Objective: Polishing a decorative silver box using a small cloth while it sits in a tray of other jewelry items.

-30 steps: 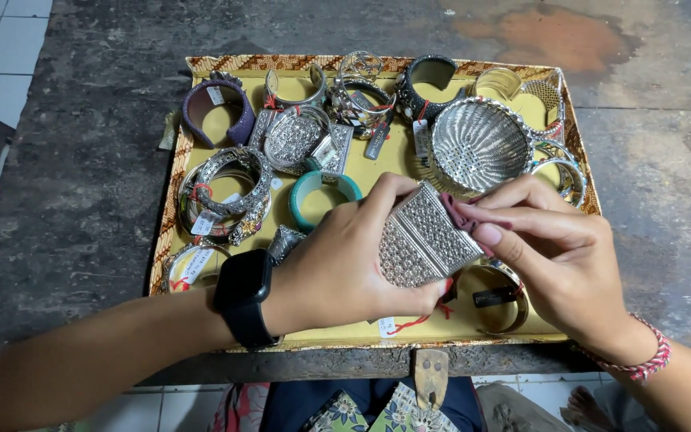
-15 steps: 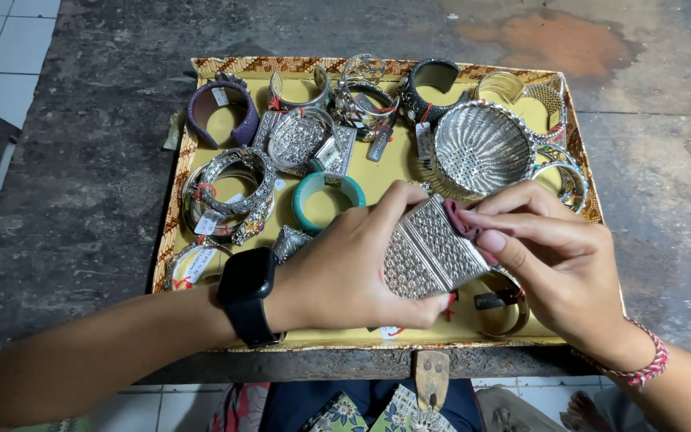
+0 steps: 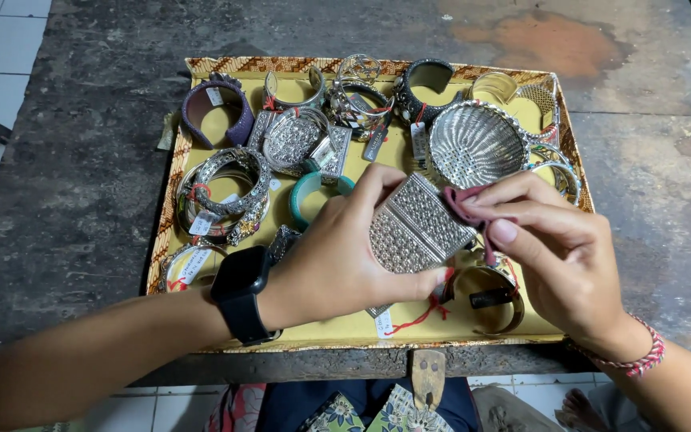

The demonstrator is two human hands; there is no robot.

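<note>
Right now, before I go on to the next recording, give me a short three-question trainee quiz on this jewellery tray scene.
1. True or false: the left hand holds the wide silver cuff above the yellow tray.
2. What does the right hand press against the cuff? A) a brush B) a small reddish cloth C) a price tag
3. Fill in: the black smartwatch sits on the ___ wrist.

Key: 1 true; 2 B; 3 left.
</note>
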